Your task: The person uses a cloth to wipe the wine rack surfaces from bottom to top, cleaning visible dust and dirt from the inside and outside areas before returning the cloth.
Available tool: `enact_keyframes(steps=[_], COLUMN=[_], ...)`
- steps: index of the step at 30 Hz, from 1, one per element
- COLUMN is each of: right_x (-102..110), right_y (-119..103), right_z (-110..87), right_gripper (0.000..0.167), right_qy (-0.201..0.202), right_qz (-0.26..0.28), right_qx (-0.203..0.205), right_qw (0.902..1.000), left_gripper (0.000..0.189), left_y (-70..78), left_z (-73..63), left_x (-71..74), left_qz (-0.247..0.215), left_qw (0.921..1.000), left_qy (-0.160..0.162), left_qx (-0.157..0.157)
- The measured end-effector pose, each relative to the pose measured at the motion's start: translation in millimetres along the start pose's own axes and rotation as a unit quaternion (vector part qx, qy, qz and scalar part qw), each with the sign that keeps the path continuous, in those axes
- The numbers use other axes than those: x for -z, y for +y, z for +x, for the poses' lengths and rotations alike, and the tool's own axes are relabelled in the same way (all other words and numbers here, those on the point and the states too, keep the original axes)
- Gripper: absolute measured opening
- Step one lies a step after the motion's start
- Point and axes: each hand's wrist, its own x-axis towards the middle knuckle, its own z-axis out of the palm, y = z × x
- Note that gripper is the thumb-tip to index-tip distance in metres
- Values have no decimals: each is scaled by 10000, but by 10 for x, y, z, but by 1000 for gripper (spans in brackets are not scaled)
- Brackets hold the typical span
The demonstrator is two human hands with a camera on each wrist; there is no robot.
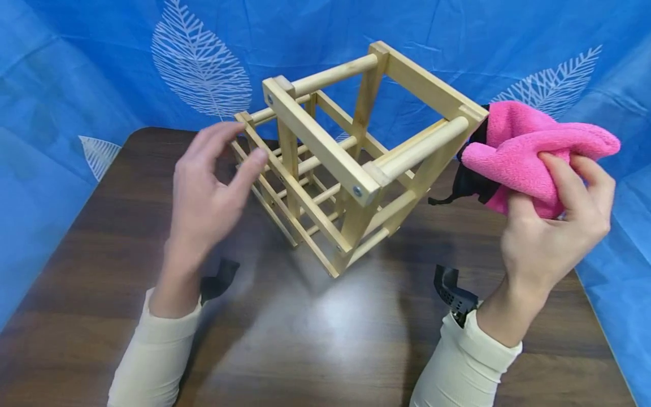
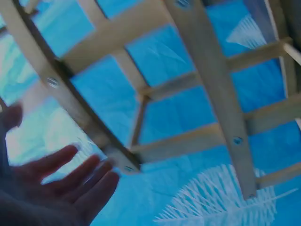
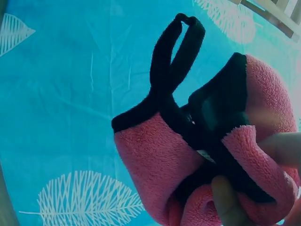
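A light wooden rack (image 1: 325, 152) made of slats and round dowels stands tilted above the dark table. My left hand (image 1: 205, 186) is at its left corner, with thumb and fingers spread apart. In the left wrist view the fingers (image 2: 70, 174) are nearly straight beside a slat end; whether they touch it is hard to tell. On the right, my right hand (image 1: 559, 226) grips a crumpled pink fleecy cloth (image 1: 539, 152) with black trim, off the table and just right of the rack. A black hanging loop (image 3: 176, 56) sticks out from the cloth in the right wrist view.
The brown wooden table (image 1: 325, 339) spreads beneath both arms. Behind it hangs a blue sheet (image 1: 305, 34) printed with white leaves. Black wrist mounts (image 1: 455, 291) stick out from the cream sleeves.
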Motion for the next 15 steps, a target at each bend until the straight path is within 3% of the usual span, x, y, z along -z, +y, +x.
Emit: enact_keyframes(steps=[3,6,10,15], right_x=[-1,-2,-5,-5], right_y=[12,41,58,11], right_z=[5,6,10,9], right_gripper=[24,25,26,25], right_qy=[-88,-268,-356,-190], right_qz=[1,-52,-77,-55], right_qx=[5,81,159,111], right_qw=[10000,9996,9992,9997], left_gripper=[68,84,88,72], left_y=[132,197,199,131], left_z=[-121,-181,-199,-179], left_x=[-7,-60,-142,-202], left_qz=[675,947,873,285], left_qw=[9935,9852,9842,9897], left_qy=[-917,-1410,-1491,-1336], left_qx=[32,229,397,426])
